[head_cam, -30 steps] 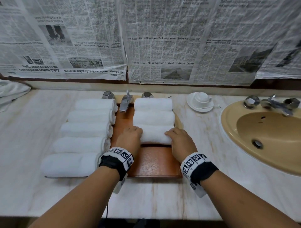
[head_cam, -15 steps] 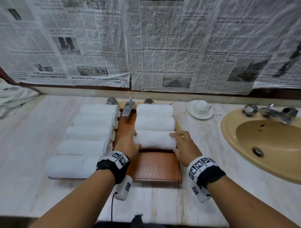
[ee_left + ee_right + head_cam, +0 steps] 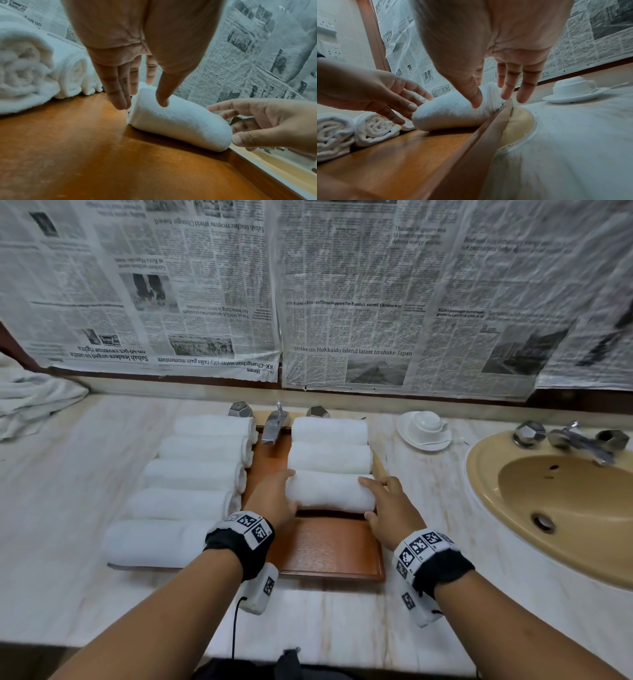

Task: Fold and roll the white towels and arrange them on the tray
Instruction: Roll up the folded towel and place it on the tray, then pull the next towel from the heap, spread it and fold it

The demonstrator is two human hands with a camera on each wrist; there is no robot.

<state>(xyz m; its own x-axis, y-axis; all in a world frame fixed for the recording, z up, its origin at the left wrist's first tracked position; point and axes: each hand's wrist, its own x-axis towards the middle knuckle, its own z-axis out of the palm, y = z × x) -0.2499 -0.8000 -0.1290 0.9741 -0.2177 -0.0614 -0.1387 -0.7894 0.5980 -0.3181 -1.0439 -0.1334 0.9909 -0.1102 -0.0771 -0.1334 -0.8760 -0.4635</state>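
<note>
A wooden tray (image 3: 329, 546) lies on the marble counter. Several rolled white towels (image 3: 191, 474) fill its left column. The right column holds two rolls (image 3: 330, 446) at the back and a third roll (image 3: 330, 491) in front of them. My left hand (image 3: 279, 491) is at this roll's left end, fingers (image 3: 120, 100) straight beside it and thumb on top. My right hand (image 3: 383, 501) is at the right end with fingers (image 3: 506, 93) loosely spread, thumb touching the roll (image 3: 450, 113). Neither hand is curled round it.
A metal tap (image 3: 274, 424) reaches over the tray's back edge. An upturned white cup on a saucer (image 3: 424, 429) stands to the right, then a beige sink (image 3: 565, 508). Loose white towels (image 3: 30, 402) are heaped at far left. Newspaper covers the wall behind.
Both hands have slid from the top of the front right roll out to its two ends, and their fingers have straightened. The roll stays in place.
</note>
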